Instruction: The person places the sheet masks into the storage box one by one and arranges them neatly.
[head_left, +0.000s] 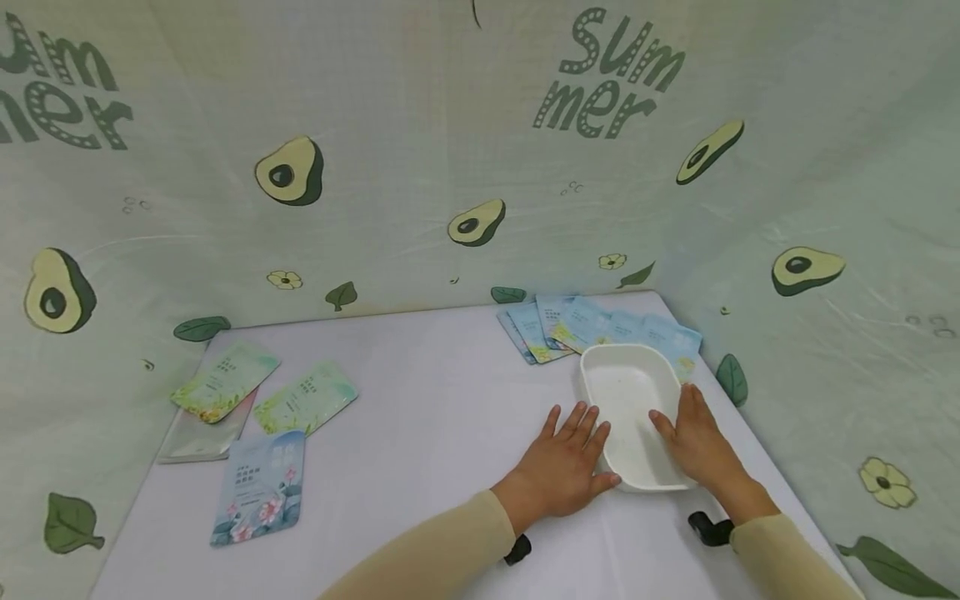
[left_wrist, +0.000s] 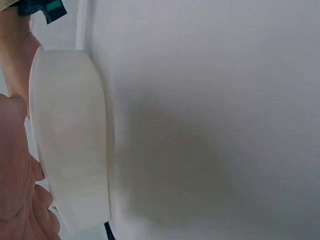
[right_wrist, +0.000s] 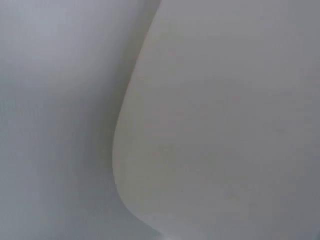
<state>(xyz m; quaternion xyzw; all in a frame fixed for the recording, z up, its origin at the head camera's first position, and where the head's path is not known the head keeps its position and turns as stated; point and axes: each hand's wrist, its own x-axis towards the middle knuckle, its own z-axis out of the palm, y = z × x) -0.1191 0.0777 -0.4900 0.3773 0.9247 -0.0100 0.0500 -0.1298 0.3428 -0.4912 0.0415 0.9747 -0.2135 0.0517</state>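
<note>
A white rectangular plastic container (head_left: 633, 417) with rounded corners stands on the right of the table. Spread, nearly straight fingers of my left hand (head_left: 558, 467) touch its left rim, the thumb reaching toward the near corner. My right hand (head_left: 701, 446) holds the right rim, thumb over the inside and fingers along the outer side. In the left wrist view the container's side wall (left_wrist: 70, 140) shows beside the left hand (left_wrist: 17, 175). The container's wall (right_wrist: 215, 125) fills much of the right wrist view, where the right hand's fingers are hidden.
Several blue flat sachets (head_left: 592, 325) lie fanned behind the container. At the left are green sachets (head_left: 307, 400), a silvery one (head_left: 198, 437) and a blue floral sachet (head_left: 262, 487). An avocado-print curtain (head_left: 390, 167) hangs behind the white table (head_left: 420, 417).
</note>
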